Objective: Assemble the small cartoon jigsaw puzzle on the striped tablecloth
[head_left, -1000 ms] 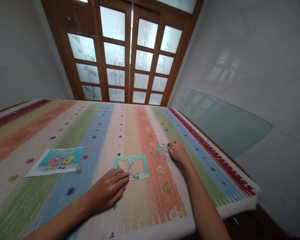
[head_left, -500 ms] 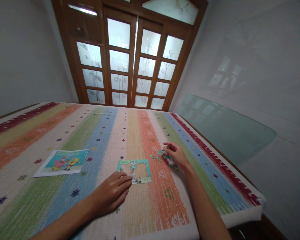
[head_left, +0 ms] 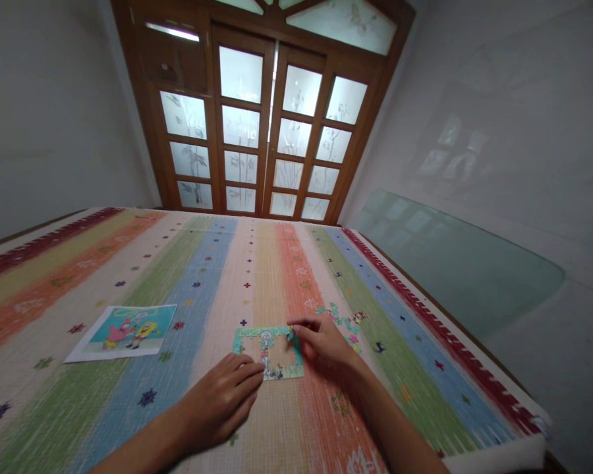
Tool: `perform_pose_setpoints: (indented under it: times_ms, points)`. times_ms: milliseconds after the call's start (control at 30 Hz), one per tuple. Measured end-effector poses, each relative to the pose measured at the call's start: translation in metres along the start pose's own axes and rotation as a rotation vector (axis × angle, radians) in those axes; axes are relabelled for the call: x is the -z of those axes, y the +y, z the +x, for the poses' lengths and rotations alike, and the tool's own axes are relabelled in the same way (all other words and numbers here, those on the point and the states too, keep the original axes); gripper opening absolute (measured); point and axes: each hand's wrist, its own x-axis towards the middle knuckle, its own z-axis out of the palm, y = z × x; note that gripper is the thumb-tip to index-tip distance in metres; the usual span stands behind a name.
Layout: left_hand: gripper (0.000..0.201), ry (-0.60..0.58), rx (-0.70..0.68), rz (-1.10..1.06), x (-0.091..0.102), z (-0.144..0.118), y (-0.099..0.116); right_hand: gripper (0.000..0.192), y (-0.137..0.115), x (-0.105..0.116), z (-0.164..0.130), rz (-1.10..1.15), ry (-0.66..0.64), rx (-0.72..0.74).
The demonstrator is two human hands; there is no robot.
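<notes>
1. Puzzle frame (head_left: 269, 352), partly assembled with its teal border done and the middle mostly bare, lies flat on the striped cloth (head_left: 128, 408) near the front edge, across the cream and orange stripes.
2. Small puzzle piece (head_left: 291, 333) is pinched between the thumb and forefinger of the right hand (head_left: 326, 343), right over the frame's far right corner; whether the piece touches the frame cannot be told.
3. Right hand's other fingers are curled loosely, and the forearm runs back toward the lower right.
4. Left hand (head_left: 218, 401) lies palm down on the cloth, fingers stretched out and relaxed, holding nothing; its fingertips reach the frame's near left edge.
5. Loose puzzle pieces (head_left: 343, 319) sit scattered just beyond and to the right of the right hand, on the orange and green stripes.
6. Reference picture (head_left: 123, 331), a printed cartoon sheet, lies flat well to the left of the frame.
7. Wooden doors (head_left: 271, 125) with frosted panes stand beyond the far edge.
8. Glass sheet (head_left: 454, 263) leans against the right wall.
</notes>
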Motion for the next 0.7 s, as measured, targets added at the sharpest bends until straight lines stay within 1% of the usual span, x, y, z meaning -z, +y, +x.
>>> perform_pose_setpoints:
  times_ms: [100, 167, 267, 467, 600, 700]
  points:
    - [0.035, 0.003, 0.007, -0.001, -0.001, 0.001, 0.000, 0.021, -0.008, -0.010, -0.006, -0.132, -0.070, 0.005]
    - [0.034, 0.008, 0.009, -0.001, -0.001, 0.001, 0.000, 0.020, -0.011, -0.014, -0.010, -0.249, -0.115, 0.037]
    - [0.032, 0.004, 0.008, 0.000, -0.002, 0.002, 0.000, 0.022, -0.013, -0.013, -0.013, -0.353, -0.167, 0.076]
    - [0.030, 0.022, 0.029, -0.026, -0.001, 0.005, 0.002, 0.021, -0.012, -0.005, -0.014, -0.361, -0.198, 0.069]
    - [0.032, 0.013, 0.039, -0.047, -0.001, 0.006, 0.002, 0.020, -0.015, -0.007, -0.014, -0.381, -0.277, 0.106]
    - [0.030, 0.016, 0.039, -0.057, -0.001, 0.005, 0.002, 0.021, -0.015, -0.009, -0.014, -0.381, -0.280, 0.128]
